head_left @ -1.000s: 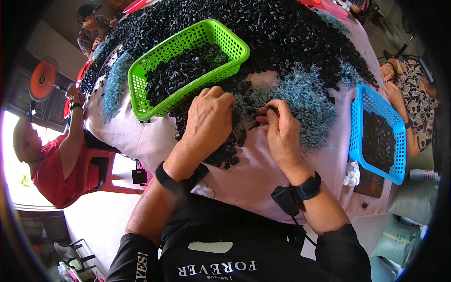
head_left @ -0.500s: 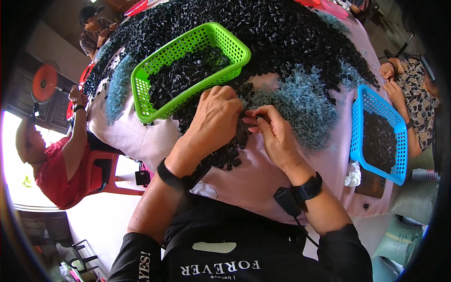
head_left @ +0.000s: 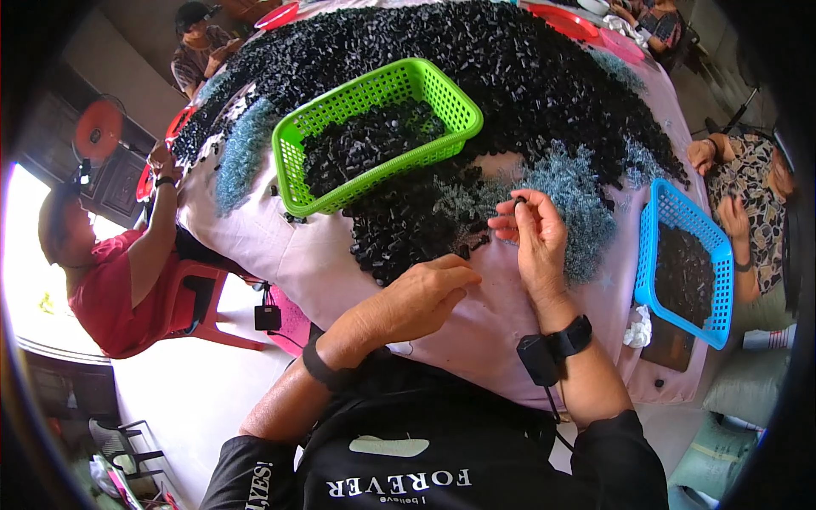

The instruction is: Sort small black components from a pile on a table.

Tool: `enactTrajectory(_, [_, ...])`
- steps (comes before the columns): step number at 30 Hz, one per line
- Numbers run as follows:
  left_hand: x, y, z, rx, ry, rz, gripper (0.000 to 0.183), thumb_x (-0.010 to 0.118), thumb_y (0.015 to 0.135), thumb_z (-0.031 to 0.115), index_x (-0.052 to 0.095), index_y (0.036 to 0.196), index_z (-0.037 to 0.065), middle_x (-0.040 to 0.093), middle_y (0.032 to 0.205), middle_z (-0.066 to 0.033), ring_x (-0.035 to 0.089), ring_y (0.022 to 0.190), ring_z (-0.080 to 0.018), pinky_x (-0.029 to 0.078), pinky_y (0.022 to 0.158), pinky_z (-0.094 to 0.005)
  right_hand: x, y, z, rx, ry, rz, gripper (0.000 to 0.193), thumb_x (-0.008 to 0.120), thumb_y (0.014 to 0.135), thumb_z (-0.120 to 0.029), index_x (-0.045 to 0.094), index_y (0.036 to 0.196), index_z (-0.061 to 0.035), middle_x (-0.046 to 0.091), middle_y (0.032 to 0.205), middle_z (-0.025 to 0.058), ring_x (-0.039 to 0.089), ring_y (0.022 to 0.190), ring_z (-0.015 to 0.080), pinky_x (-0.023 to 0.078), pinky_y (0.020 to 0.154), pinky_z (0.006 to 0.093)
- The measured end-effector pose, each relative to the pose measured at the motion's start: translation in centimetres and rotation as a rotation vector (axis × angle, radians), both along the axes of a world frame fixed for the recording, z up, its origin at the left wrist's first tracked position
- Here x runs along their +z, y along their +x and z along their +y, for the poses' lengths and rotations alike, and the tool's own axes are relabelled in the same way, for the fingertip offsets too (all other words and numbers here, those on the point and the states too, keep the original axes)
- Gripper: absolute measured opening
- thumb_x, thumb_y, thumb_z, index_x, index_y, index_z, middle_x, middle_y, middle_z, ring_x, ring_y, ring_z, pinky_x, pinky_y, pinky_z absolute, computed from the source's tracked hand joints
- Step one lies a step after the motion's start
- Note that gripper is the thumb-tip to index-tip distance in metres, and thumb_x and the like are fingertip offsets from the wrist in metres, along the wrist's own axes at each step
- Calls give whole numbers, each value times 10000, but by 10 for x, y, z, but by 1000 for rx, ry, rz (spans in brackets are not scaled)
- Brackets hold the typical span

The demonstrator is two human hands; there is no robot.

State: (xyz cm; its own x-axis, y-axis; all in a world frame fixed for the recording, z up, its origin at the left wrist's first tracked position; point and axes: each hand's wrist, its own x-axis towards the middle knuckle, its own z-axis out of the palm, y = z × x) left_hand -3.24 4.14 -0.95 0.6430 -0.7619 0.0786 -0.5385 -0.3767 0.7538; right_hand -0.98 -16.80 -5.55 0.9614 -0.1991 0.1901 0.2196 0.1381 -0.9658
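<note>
My right hand (head_left: 537,238) is raised over the near side of a heap of small bluish pieces (head_left: 580,204) that look like springs. Its thumb and forefinger pinch a small black plastic piece (head_left: 519,201). Lower and to the left, my left hand (head_left: 416,297) hovers over the pink cloth, fingers curled and pressed together. Whatever they may hold is hidden. Just beyond it lies a near pile of black plastic pieces (head_left: 399,229). A green basket (head_left: 293,183) with more black pieces inside stands behind that pile.
A large black heap (head_left: 527,93) covers the far table. To the right, a blue basket (head_left: 650,255) holds dark pieces, beside a crumpled white tissue (head_left: 637,327). Other people sit around: one in a red shirt (head_left: 110,289) at left, one in a patterned top (head_left: 748,187) at right.
My hands have moved apart. The left has drawn back toward me, and the right has lifted to the right with the black piece. The view has shifted slightly.
</note>
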Motion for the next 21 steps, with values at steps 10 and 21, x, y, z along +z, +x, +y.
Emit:
enactTrajectory(10, [27,12,21,177,-62,-137,269,602,897,-32,672,1156,-3,669,1174,-178,664,1080,-361,543,916,-395,-8,-3,3,241,-183,52,152,437,1072,-108,554,1119,-24,666,1202,132,681,1052,188,575,833,302])
enactTrajectory(21, [18,6,37,44,19,55,227,649,896,30,687,1116,-11,708,1081,-174,712,931,-311,568,807,-381,2,-12,7,356,-87,47,140,487,1064,-154,574,1112,-55,595,1329,117,627,1123,179,553,910,331])
